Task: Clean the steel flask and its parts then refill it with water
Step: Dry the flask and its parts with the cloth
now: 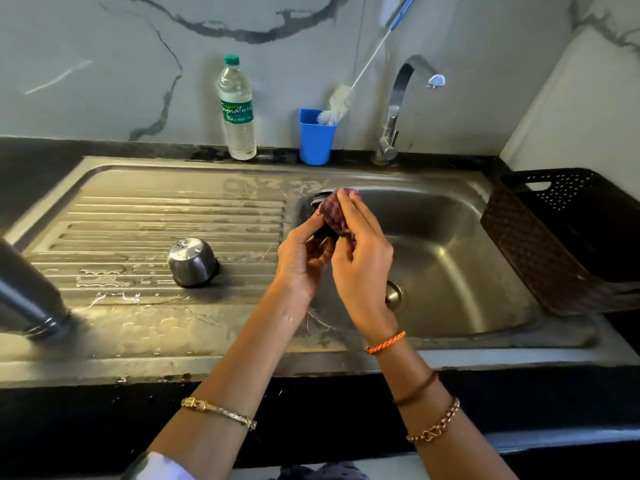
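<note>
Over the left edge of the sink basin (460,268), my left hand (303,259) holds a small dark flask stopper (323,233), mostly hidden by my fingers. My right hand (363,258) presses a maroon scrub pad (334,211) against the stopper, fingers curled round the pad. The steel flask body (26,292) stands upside down at the left edge of the wet drainboard (156,216). The steel cup lid (192,261) sits upside down on the drainboard, apart from both hands.
A water bottle (238,109) with a green cap, a blue cup (316,138) holding a bottle brush (337,105), and the tap (398,105) stand along the back wall. A dark perforated basket (561,237) sits right of the sink. No water runs.
</note>
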